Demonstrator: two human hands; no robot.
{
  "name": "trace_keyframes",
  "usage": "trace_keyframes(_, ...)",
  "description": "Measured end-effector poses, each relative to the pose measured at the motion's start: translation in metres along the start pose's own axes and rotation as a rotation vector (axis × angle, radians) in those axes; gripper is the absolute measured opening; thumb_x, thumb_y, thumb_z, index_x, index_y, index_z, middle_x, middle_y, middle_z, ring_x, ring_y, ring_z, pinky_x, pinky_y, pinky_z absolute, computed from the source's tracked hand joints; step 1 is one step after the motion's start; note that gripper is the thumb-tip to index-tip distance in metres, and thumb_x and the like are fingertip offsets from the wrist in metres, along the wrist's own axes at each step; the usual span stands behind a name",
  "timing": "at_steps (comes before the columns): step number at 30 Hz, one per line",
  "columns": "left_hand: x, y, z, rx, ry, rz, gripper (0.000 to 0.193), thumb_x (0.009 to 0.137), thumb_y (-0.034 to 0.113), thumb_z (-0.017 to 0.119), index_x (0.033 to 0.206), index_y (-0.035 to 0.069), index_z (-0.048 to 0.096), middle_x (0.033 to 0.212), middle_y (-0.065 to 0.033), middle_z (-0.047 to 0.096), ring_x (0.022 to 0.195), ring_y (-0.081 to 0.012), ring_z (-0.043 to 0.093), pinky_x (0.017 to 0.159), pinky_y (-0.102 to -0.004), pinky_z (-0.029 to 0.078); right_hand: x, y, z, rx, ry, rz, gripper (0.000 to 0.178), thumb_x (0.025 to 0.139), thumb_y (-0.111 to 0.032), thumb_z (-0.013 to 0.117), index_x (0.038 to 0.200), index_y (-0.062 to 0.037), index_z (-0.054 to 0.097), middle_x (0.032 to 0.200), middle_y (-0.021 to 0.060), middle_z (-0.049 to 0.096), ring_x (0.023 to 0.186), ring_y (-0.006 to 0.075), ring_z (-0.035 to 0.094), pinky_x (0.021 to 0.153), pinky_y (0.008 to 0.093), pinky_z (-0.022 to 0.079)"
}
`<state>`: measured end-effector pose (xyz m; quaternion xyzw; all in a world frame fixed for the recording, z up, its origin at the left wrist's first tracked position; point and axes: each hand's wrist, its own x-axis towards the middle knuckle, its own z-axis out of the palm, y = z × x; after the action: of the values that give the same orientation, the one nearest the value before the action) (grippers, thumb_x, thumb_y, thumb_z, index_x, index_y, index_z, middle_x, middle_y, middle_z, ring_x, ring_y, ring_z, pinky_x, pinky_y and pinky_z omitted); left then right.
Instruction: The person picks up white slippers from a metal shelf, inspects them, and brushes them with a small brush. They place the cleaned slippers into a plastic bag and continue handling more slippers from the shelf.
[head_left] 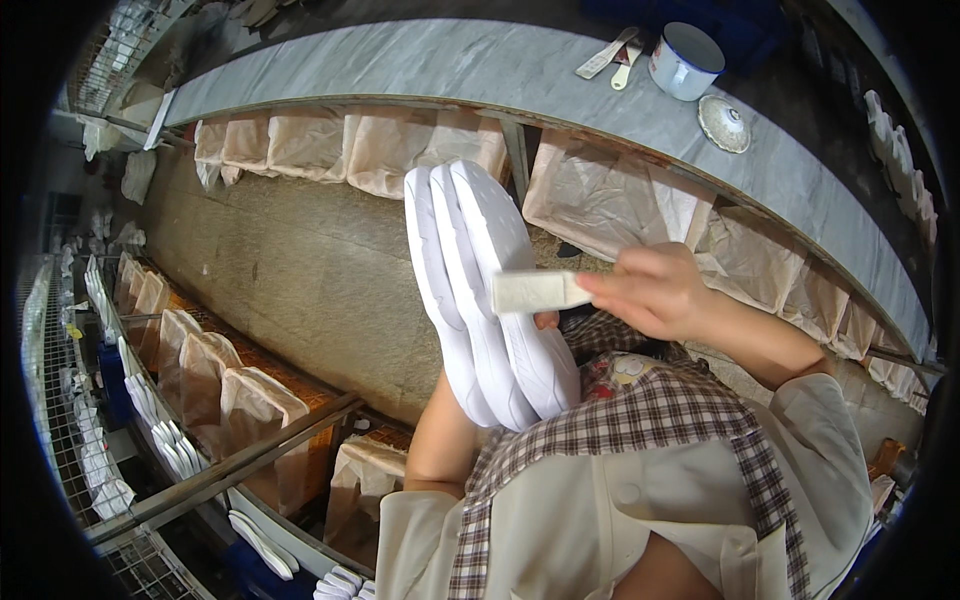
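Note:
Three white shoe soles (470,300) stand side by side in a bundle in front of my apron, their long sides upright and toes pointing away. My left hand (546,319) grips the bundle from behind; only its fingertips show at the right edge, the rest is hidden by the soles. Between the fingers and thumb of my right hand (655,293) is a flat brush (530,292) with a pale, wide head. The brush head overlaps the rightmost sole in the picture; whether it touches I cannot tell.
Across from me runs a grey marble-look bench (400,62). On it are a white enamel mug (686,62), its lid (724,124) and flat brushes (607,54). Lined bins (590,195) stand beneath. At left, a metal rail (220,483) runs beside racks holding white soles (175,450).

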<state>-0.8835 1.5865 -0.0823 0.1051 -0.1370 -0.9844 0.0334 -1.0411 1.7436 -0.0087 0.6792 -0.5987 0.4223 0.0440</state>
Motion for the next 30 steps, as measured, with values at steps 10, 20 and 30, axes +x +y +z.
trace_keyframes(10,-0.036,0.034,0.017,-0.063,-0.165,0.262,0.043,0.089,0.045,0.049,0.116,0.012,0.055,0.100,-0.0148,0.054,0.074,-0.0322,0.056,0.065,-0.0397,0.044,-0.014,0.131,-0.016,0.933,0.371,1.324,0.011,0.091,-0.016,0.053,0.094,-0.0056,0.052,0.066,-0.0018,0.048,0.046,0.0040,0.036,0.038,0.0180,0.026)
trace_keyframes(20,-0.086,0.041,-0.032,-0.010,0.052,0.352,0.030,0.090,0.024,0.057,0.113,0.005,0.055,0.100,-0.0106,0.056,0.087,-0.0256,0.057,0.073,-0.0374,0.053,-0.044,0.186,0.002,0.474,0.412,1.265,0.040,0.085,-0.004,0.049,0.124,-0.0034,0.040,0.094,0.0103,0.060,0.066,0.0140,0.060,0.048,0.0233,0.045)
trace_keyframes(30,-0.205,-0.081,-0.055,-0.256,0.498,1.004,0.041,0.092,0.015,0.049,0.130,0.016,0.034,0.114,-0.0123,0.055,0.102,-0.0253,0.058,0.090,-0.0425,0.050,-0.091,0.387,-0.042,-0.399,-0.131,0.683,0.038,0.085,-0.017,0.055,0.118,0.0006,0.056,0.110,0.0144,0.062,0.102,0.0239,0.059,0.086,0.0316,0.046)
